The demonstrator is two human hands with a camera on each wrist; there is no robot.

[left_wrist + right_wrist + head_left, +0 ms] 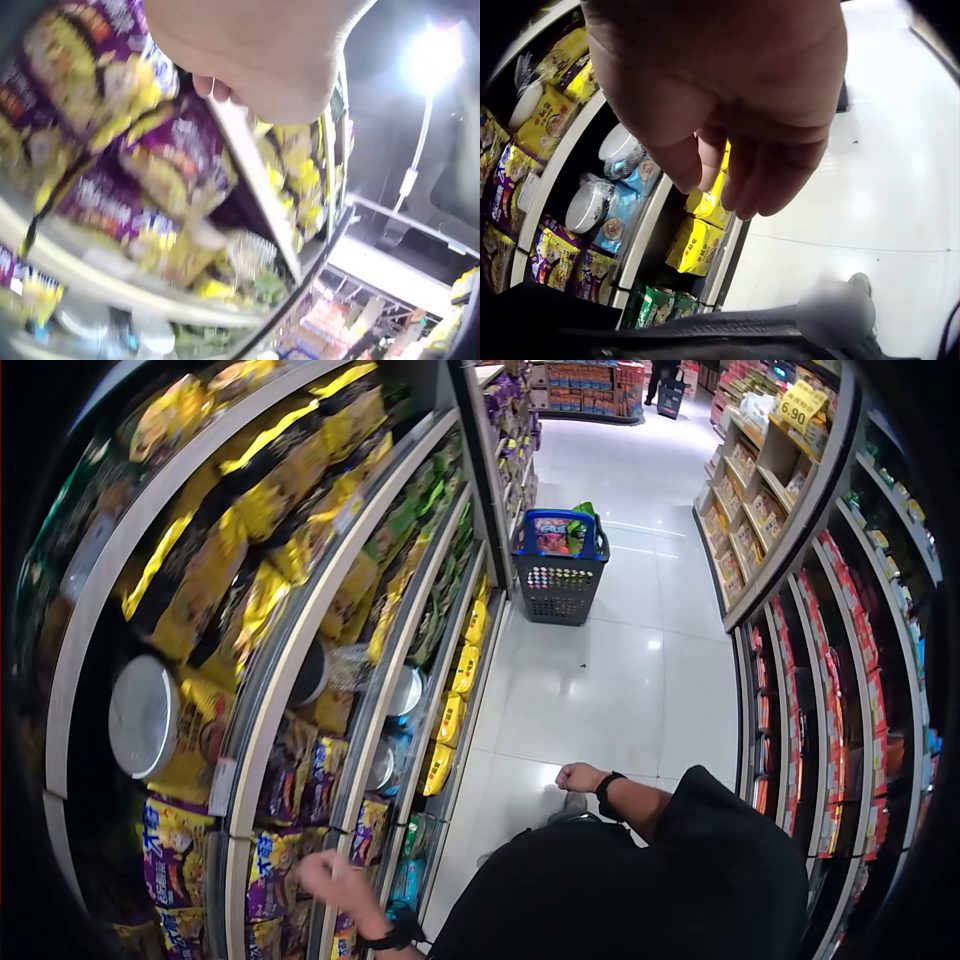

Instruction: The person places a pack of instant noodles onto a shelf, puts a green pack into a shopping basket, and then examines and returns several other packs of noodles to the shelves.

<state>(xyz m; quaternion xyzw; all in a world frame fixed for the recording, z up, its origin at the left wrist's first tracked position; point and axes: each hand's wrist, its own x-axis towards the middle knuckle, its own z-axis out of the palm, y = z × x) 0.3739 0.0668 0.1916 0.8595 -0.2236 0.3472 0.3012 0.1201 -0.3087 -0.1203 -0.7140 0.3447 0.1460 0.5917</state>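
My left hand (340, 885) is beside the left-hand shelves, overlapping the purple-and-yellow snack packs (272, 875) in the head view. It holds nothing that shows; in the left wrist view, its palm side (255, 60) fills the top and only a few fingertips peek out below. Over the aisle floor hangs my right hand (583, 777), its fingers loosely curled. Seen from the right wrist, that hand (735, 112) has nothing between thumb and fingers, and yellow packs (695, 246) on a low shelf appear behind it.
A dark shopping basket (557, 595) with a blue handle stands ahead on the white tiled floor (620, 670), with colourful packs inside. Shelves of red packs (833, 700) line the right side. White round tubs (143, 717) sit among the left-hand packs. Far off, a person (662, 380) stands.
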